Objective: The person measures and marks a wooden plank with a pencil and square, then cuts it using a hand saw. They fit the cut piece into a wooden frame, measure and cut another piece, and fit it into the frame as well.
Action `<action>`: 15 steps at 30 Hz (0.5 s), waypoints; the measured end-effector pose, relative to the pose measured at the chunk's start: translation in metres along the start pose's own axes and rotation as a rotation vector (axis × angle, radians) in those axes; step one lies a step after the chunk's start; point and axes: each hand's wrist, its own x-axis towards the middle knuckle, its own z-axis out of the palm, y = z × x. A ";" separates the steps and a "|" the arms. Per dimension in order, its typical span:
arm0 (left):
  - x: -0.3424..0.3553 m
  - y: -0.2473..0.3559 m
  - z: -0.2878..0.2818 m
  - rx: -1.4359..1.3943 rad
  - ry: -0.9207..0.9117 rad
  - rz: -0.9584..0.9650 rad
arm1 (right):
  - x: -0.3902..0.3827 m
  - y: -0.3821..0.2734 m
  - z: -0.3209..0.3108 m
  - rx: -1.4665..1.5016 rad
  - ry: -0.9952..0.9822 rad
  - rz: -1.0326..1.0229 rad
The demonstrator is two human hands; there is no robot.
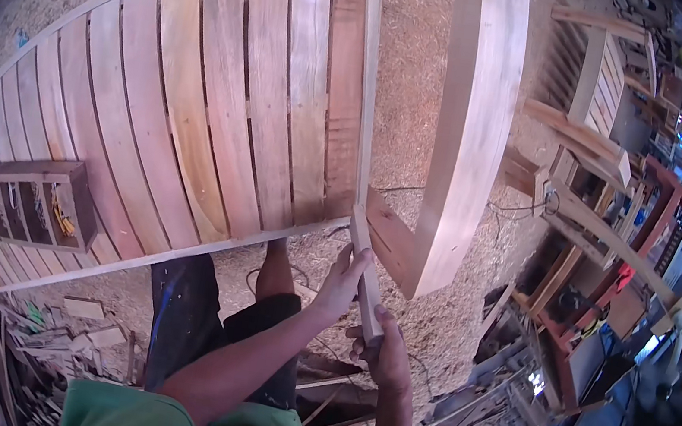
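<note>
I grip the short wooden stick (pixel 366 273) with both hands, left hand (pixel 342 281) closed higher, right hand (pixel 385 352) closed at its near end, its long axis running far-left toward the slatted panel's (pixel 199 106) corner.

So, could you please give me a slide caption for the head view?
Both hands, left and right, hold a wood strip against the slatted panel corner.

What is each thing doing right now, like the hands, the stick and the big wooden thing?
left hand: gripping the wooden strip's upper part.
right hand: gripping its lower end.
wooden strip: held upright against the frame corner.
slatted wooden panel: lying flat, slats fitted.
small wooden box: resting on the panel, open.
</note>
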 end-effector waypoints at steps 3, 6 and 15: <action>0.017 -0.002 0.026 -0.071 0.106 0.214 | 0.007 -0.019 -0.010 -0.097 -0.003 -0.008; 0.045 -0.003 0.041 0.019 0.249 0.304 | -0.004 -0.046 -0.008 -0.147 -0.010 -0.156; 0.063 0.015 0.079 -0.348 0.453 0.213 | 0.004 -0.082 -0.054 -1.093 -0.044 -0.771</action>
